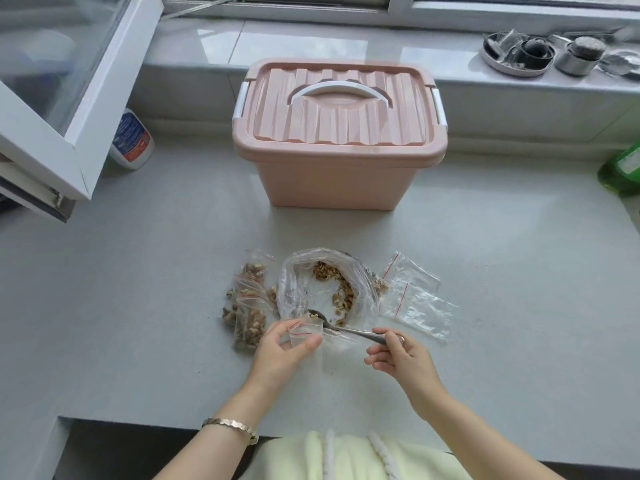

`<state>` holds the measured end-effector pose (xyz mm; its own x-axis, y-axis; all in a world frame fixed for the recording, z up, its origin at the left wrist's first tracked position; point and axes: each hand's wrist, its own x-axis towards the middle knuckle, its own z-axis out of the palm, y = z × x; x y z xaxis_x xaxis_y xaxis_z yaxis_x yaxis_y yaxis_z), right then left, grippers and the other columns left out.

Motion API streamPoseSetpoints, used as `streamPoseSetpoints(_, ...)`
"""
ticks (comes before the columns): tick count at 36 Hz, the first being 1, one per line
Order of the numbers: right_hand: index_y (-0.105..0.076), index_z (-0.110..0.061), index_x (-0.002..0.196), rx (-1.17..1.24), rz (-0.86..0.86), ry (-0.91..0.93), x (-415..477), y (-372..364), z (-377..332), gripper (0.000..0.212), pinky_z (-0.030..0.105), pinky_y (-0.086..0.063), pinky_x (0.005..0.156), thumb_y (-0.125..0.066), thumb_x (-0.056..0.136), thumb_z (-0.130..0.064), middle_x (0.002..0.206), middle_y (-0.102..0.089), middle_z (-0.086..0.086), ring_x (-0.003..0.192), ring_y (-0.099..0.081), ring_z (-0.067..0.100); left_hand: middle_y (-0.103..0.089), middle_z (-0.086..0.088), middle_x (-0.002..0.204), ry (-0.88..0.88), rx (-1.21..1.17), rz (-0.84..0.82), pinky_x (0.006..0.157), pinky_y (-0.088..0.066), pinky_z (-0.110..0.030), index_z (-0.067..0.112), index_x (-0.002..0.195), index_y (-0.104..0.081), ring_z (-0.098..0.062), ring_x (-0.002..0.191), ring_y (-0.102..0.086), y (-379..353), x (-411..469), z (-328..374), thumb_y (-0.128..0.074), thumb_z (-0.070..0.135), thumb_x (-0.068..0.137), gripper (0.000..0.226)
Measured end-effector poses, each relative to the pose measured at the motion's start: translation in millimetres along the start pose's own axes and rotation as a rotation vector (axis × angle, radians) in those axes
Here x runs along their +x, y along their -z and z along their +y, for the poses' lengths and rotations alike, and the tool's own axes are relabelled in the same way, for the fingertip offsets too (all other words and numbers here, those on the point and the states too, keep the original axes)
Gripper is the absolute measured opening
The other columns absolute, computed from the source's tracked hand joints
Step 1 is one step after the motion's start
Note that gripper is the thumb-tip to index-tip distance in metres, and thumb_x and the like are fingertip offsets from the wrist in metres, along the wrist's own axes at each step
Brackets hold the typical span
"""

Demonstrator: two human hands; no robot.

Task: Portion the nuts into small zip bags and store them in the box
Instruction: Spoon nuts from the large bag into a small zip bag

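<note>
Left hand (289,344) pinches small clear zip bag (306,331) open; right hand (394,351) grips metal spoon (341,326), bowl at bag mouth; pink lidded plastic box (337,133) closed behind.

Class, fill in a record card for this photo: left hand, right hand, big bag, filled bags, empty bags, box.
left hand: pinches a small zip bag
right hand: holds a spoon, bowl at that bag's mouth
big bag: open, nuts inside
filled bags: piled left of the big bag
empty bags: flat, right of it
box: pink, lid on
</note>
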<state>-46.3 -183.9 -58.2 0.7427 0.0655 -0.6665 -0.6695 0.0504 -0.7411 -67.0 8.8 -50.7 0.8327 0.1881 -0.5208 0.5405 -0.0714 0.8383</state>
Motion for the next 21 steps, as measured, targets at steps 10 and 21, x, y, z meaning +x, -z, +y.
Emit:
streamPoseSetpoints(10,-0.06,-0.009,0.095,0.155,0.081,-0.044,-0.9,20.1,-14.9,0.024,0.017,-0.051,0.052,-0.038,0.099,-0.018,0.067,-0.061,0.009,0.053,-0.062,0.012,-0.044,0.007,0.117,-0.134,0.297,0.088,0.096,-0.034,-0.019,0.025,0.111,-0.058,-0.008,0.11,-0.045,6.8,-6.1,0.4,-0.079,0.023,0.069,0.047)
streamPoseSetpoints(21,-0.058,-0.006,0.085,-0.035,0.126,0.189,-2.9,29.1,-63.7,0.032,0.016,-0.039,0.041,-0.033,0.1,-0.02,0.057,-0.053,0.007,0.039,-0.049,0.008,-0.055,0.003,0.113,-0.356,0.626,0.203,0.099,-0.038,-0.036,0.017,0.116,-0.062,-0.018,0.111,-0.05,5.3,-4.9,-4.5,-0.081,0.033,0.064,0.058)
